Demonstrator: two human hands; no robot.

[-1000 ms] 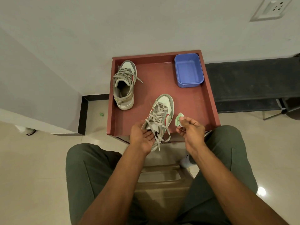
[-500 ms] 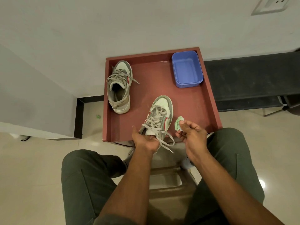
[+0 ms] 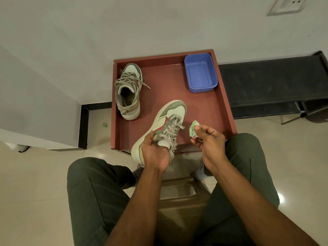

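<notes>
Gripping tilted shoe [image 3: 170, 114] by tongue and laces in head view, left hand [image 3: 156, 153] is holding it at near edge of desk [image 3: 204, 110], heel overhanging floor. Grip is clamped on shoe. Right hand [image 3: 209, 139], just right of shoe, is pinching green wad [image 3: 193, 128], grip clamped on wad. Risks: loose laces sliding through fingers, so shoe dropping off edge; small wad slipping from pinch under wiping pressure.

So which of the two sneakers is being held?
The near sneaker at the tray's front edge: the left hand grips it at the laces. The other sneaker stands untouched, far left.
</notes>
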